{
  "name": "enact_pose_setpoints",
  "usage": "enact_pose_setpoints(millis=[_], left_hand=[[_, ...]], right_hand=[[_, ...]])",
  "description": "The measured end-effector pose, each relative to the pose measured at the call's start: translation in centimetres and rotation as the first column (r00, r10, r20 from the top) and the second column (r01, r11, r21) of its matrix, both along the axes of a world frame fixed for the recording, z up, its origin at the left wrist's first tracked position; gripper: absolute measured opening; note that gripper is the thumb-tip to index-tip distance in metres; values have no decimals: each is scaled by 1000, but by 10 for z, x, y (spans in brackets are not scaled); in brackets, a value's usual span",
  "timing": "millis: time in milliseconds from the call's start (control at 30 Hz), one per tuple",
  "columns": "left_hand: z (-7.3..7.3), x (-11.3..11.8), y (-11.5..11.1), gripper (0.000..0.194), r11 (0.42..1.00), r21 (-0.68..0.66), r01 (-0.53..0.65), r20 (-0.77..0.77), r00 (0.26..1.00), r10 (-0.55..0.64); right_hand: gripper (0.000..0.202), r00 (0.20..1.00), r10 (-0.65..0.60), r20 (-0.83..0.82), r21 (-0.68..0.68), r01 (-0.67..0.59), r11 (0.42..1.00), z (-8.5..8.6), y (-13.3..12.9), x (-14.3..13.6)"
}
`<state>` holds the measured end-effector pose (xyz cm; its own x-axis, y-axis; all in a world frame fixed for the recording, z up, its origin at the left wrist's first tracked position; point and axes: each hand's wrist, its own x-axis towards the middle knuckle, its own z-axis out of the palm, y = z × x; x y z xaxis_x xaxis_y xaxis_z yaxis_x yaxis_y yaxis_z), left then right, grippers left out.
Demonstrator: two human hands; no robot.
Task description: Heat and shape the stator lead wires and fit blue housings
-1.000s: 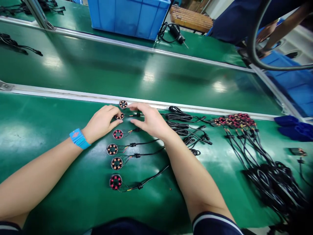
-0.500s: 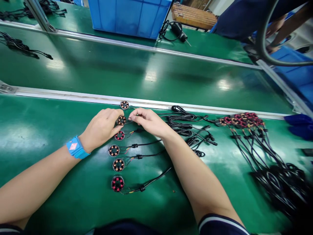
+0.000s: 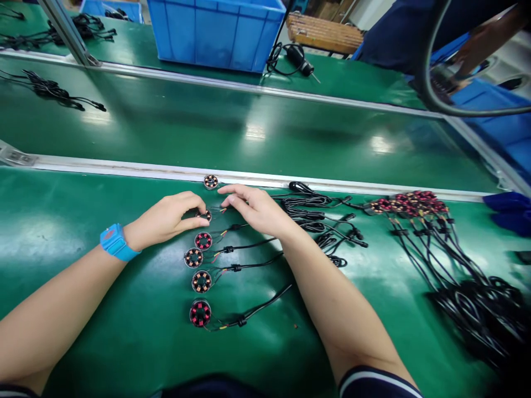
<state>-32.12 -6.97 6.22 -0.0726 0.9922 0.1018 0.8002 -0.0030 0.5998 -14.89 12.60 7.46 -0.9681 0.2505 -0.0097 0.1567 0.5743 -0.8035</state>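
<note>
My left hand (image 3: 166, 221), with a blue band at its wrist, has thumb and fingers closed round a small copper-wound motor stator (image 3: 204, 216), partly hidden by the fingertips. My right hand (image 3: 259, 211) reaches over that stator's thin wires, its fingers stretched out and seemingly holding nothing. A copper stator (image 3: 211, 182) lies beyond, by the metal rail. Nearer me, a red-wound stator (image 3: 203, 240), two copper ones (image 3: 193, 258) (image 3: 201, 281) and another red-wound stator (image 3: 200, 313) form a rough column. Their wires lead to black cables on the right.
Coiled black cables (image 3: 309, 213) lie beyond my right hand. Further right is a pile of stators (image 3: 415, 203) with bundled leads (image 3: 468, 298). A metal rail (image 3: 157, 169) crosses the green bench. Behind stand a blue crate (image 3: 215, 36) and a corded black tool (image 3: 299, 59); a person is at upper right.
The stator in my left hand has come down toward me, onto or near the bench. My right hand's fingers have straightened and parted from the wires. The red-wound stator below has shifted slightly nearer.
</note>
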Motion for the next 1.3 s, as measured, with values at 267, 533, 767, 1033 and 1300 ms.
enact_pose_setpoints(millis=[267,533,767,1033,1300], left_hand=[[-15,-11,48,61,953,161,-257,55,966,251],[-15,-3,50,52,943,237,-233,-45,967,251],[-7,3,38,48,923,354,-153,-247,936,249],[-7,2,39,42,939,305,-158,-151,966,212],[9,-15,30,32,996,-62,63,-96,993,-69]], right_hand=[[50,995,-76,-60,209,87,974,3,24,-15],[45,997,-42,-58,17,43,999,-24,18,-29],[28,997,-73,22,-424,76,903,-15,17,-26],[13,984,-148,99,-643,177,745,-13,15,-30],[23,967,-219,-132,-255,180,950,-11,19,-34]])
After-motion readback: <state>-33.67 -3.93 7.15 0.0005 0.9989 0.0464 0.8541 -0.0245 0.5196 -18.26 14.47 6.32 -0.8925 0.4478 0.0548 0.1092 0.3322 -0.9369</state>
